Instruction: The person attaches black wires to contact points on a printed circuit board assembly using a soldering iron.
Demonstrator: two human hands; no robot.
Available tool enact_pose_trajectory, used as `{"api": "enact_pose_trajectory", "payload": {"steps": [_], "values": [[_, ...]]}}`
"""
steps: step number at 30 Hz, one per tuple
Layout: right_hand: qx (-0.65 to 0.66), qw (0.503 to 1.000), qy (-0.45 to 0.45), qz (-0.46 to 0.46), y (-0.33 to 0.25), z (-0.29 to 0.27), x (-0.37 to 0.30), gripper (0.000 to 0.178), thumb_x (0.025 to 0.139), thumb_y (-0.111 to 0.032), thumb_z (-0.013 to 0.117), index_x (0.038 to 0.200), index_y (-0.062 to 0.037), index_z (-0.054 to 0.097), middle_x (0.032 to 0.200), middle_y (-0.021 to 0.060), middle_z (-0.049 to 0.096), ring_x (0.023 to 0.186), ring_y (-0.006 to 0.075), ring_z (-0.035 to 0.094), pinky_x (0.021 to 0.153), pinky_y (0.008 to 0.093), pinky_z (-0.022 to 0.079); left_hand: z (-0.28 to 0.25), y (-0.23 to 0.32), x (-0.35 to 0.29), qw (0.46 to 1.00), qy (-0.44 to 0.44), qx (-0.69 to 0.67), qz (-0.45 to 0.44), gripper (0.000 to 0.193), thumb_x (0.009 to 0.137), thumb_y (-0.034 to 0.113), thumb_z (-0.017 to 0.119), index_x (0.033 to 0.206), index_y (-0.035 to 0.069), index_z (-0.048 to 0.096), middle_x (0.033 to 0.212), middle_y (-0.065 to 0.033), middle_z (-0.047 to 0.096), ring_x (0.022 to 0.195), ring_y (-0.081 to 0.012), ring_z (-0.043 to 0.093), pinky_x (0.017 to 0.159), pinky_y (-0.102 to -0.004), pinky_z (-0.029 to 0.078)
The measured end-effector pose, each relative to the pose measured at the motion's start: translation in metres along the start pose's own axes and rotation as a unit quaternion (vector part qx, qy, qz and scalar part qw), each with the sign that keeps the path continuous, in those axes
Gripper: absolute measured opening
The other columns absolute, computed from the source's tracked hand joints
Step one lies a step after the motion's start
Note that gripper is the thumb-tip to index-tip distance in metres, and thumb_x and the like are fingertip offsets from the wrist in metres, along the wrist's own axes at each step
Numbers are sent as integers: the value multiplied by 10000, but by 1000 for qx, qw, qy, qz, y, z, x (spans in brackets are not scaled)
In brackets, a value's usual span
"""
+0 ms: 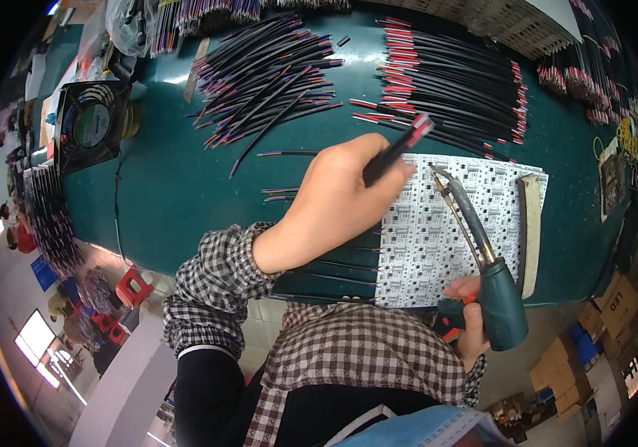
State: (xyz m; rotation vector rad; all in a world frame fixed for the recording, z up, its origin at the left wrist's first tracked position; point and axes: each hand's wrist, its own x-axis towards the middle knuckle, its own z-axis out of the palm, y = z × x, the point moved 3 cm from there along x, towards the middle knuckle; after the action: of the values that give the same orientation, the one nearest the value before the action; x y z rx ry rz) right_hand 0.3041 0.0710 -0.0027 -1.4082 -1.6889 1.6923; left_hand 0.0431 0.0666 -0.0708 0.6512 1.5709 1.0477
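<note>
My left hand (337,201) is closed around a short bunch of black cables (401,149) with red and white ends, held tilted above the upper left corner of a white circuit board panel (419,261). In my right hand (471,328), partly hidden behind it, is a soldering iron (503,305) with a dark green handle. The iron's thin tip reaches over the upper part of the panel; whether it touches cannot be told. Several black cables (326,279) stick out to the left from the panel's left edge, some running under my left hand.
A pale strip (530,238) lies along the panel's right side. Farther back are a loose heap of black cables (267,82) and a neater row of red-ended cables (453,82). A square fan (93,125) stands at the left. Stacked panels (498,26) are at the back.
</note>
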Motion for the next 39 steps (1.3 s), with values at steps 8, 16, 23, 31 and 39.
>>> {"api": "enact_pose_trajectory", "payload": {"steps": [8, 16, 23, 31, 39], "values": [[-25, 999, 26, 27, 0, 3, 0, 463, 934, -382, 629, 1115, 38, 559, 1088, 219, 624, 897, 265, 662, 808, 385, 567, 16, -9, 0, 966, 130, 110, 193, 192, 727, 48, 726, 742, 1, 540, 601, -70, 538, 549, -155, 511, 506, -297, 396], [2, 1000, 27, 2, 6, 0, 2, 411, 832, -136, 775, 1129, 61, 570, 963, 145, 691, 899, 214, 678, 807, 342, 565, 13, -6, 4, 974, 126, 89, 165, 207, 701, 66, 722, 707, 8, 523, 551, -108, 554, 469, -213, 536, 483, -338, 419], [-65, 997, 30, -30, 10, -1, 2, 458, 811, -108, 786, 1169, 57, 554, 913, 104, 710, 853, 180, 677, 809, 313, 536, 10, -8, 7, 985, 82, 68, 134, 207, 742, 60, 713, 705, -5, 520, 579, -43, 510, 532, -110, 469, 493, -281, 367], [-109, 992, 14, -54, 3, 0, 5, 480, 818, -116, 787, 1193, 66, 549, 920, 108, 716, 841, 177, 685, 810, 309, 542, 7, -7, 9, 991, 51, 74, 103, 182, 791, 40, 693, 726, -23, 535, 627, 21, 502, 617, -21, 421, 525, -229, 341], [-121, 991, 20, -50, 0, 1, 5, 474, 824, -115, 784, 1196, 65, 552, 926, 107, 718, 847, 176, 689, 810, 306, 549, 6, -6, 11, 991, 35, 82, 98, 152, 795, 49, 696, 756, -36, 576, 651, -1, 553, 642, -31, 471, 559, -229, 375]]}}
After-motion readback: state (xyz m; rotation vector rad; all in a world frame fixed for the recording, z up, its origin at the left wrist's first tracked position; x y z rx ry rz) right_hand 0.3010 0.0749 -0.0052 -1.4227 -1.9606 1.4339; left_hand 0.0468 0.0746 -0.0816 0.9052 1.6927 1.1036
